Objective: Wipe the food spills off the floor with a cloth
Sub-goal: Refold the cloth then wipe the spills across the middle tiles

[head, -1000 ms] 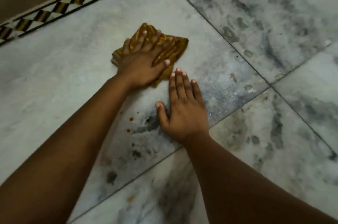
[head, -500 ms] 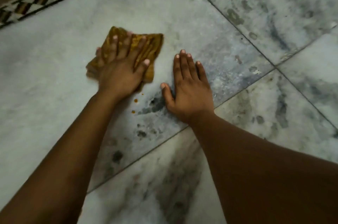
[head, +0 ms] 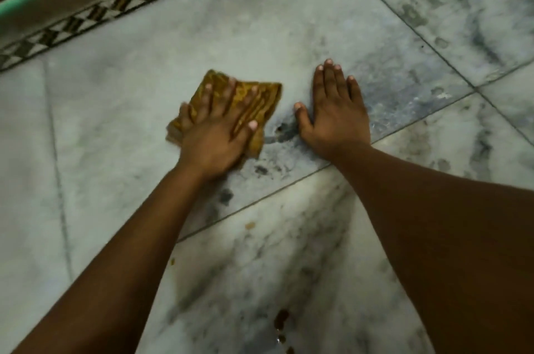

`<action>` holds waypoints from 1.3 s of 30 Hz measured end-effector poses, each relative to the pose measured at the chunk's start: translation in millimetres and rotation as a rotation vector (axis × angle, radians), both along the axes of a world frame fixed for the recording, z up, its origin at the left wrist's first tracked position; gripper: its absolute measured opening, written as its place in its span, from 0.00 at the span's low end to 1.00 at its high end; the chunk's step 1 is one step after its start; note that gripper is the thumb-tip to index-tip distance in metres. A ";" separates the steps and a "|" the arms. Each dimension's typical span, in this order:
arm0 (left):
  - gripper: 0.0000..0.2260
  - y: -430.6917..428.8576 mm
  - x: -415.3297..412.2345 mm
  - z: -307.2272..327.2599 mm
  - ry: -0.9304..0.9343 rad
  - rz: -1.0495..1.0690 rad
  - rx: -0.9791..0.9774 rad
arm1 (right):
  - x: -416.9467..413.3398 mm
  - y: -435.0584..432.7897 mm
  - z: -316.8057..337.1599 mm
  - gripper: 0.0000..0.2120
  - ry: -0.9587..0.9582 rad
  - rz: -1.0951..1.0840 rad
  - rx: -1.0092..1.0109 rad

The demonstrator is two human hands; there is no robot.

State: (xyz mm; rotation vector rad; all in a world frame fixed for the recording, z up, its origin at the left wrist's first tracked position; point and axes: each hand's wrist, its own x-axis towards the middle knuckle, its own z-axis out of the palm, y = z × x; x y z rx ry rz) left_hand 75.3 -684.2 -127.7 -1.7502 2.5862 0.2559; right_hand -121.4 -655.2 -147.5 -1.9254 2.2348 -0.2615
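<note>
Left hand [head: 218, 134] lies flat on the folded mustard-brown cloth [head: 267, 96], fingers straight and spread, gripping nothing. The wide palm seems meant to press as much fabric as possible against the marble floor [head: 138, 99] for a wiping stroke. The cloth sits on the pale tile between the patterned border strip [head: 115, 5] and a tile joint, just beside the right hand [head: 336, 118]. That hand is also flat and open, palm down on the bare floor, apparently propping the person's weight as they lean forward. Brown spill drops [head: 281, 319] lie on the nearer tile, between the forearms and well apart from the cloth. Smaller specks [head: 250, 225] sit closer to the joint, so the wiping looks unfinished. No brand, label or writing is legible on the cloth or floor.
</note>
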 end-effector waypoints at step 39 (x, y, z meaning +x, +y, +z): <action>0.26 25.2 81.9 11.1 0.027 0.780 0.171 | -31.4 32.2 4.9 0.37 -0.009 -0.020 -0.017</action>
